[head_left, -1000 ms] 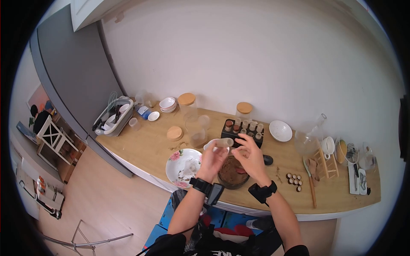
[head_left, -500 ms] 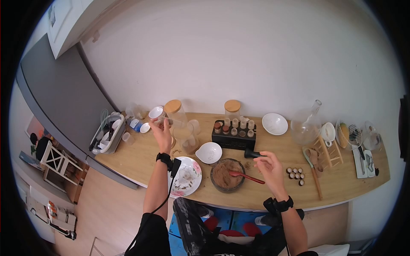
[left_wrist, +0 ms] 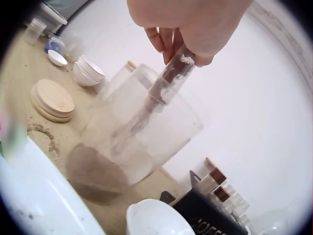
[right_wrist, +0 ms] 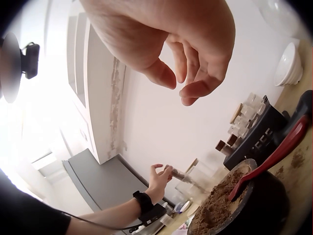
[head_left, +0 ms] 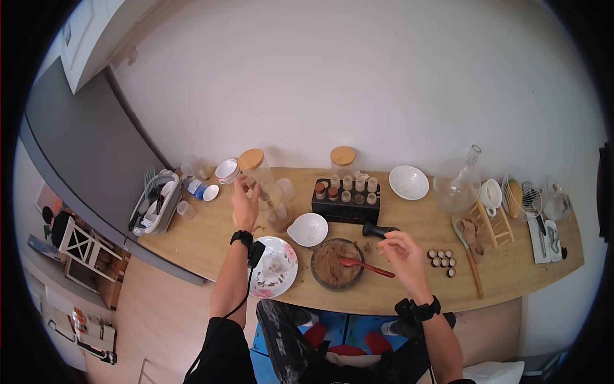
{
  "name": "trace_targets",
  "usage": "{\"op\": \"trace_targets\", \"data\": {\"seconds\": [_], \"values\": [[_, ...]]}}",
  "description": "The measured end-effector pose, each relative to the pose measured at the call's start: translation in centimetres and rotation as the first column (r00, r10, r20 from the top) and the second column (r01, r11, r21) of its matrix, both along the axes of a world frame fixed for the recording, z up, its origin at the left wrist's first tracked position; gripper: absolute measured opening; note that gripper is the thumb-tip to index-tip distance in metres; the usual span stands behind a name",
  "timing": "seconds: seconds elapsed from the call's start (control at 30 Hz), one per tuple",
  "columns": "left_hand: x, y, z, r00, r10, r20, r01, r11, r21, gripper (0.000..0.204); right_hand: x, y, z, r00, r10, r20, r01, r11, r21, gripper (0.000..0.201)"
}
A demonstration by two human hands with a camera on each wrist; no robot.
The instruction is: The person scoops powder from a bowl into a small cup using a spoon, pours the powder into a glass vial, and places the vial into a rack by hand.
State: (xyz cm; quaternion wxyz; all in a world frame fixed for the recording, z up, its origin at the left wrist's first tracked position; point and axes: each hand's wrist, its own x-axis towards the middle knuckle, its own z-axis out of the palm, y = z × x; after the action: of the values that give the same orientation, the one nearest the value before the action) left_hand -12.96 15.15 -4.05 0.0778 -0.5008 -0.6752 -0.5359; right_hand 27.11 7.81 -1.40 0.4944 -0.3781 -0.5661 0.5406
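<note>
Over open jar (left_wrist: 142, 142), left hand (head_left: 245, 203) pinching glass tube (left_wrist: 164, 85), right hand (head_left: 401, 253) loose above red spoon (head_left: 366, 265)

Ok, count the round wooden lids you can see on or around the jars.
3. One wooden lid tops the jar beside the left hand, one lid tops the jar behind the rack, and one loose lid lies flat on the counter. Others may be hidden.
</note>
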Motion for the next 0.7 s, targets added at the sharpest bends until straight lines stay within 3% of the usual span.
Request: {"op": "trace_targets", "data": {"seconds": [0.23,0.3,0.33,0.4,0.53,0.63,0.7], "values": [[0.3,0.1,1.4,0.991,-0.118,-0.056,0.114,0.991,-0.076,0.03,-0.2,-0.2,0.3,1.0,0.026,0.002,-0.026,1.0,-0.003,0.019],[1.7,-0.5,2.6,0.996,-0.079,0.029,0.075,0.992,0.102,0.029,-0.2,-0.4,0.2,0.999,0.033,0.002,-0.033,0.999,-0.012,0.018],[1.3,-0.3,2.2,0.997,-0.077,0.031,0.073,0.992,0.103,0.029,-0.2,-0.4,0.1,1.0,0.027,-0.002,-0.027,1.0,-0.006,0.018],[-0.2,0.0,0.9,0.991,-0.111,-0.074,0.106,0.992,-0.065,0.027,-0.3,-0.6,0.1,1.0,0.031,-0.003,-0.031,1.0,-0.003,0.017],[0.7,-0.3,1.8,0.991,-0.079,-0.105,0.077,0.997,-0.026,0.027,-0.3,-0.5,0.5,1.0,0.024,0.017,-0.024,1.0,0.003,0.015],[1.0,-0.5,2.1,0.999,-0.052,-0.002,0.052,0.996,0.069,0.026,-0.3,-0.7,0.6,1.0,0.027,0.013,-0.027,1.0,0.003,0.013],[-0.5,-0.3,0.5,0.977,-0.167,-0.135,0.153,0.982,-0.111,0.026,-0.6,-1.1,0.4,0.999,0.03,0.016,-0.03,1.0,-0.01,0.012]]}}
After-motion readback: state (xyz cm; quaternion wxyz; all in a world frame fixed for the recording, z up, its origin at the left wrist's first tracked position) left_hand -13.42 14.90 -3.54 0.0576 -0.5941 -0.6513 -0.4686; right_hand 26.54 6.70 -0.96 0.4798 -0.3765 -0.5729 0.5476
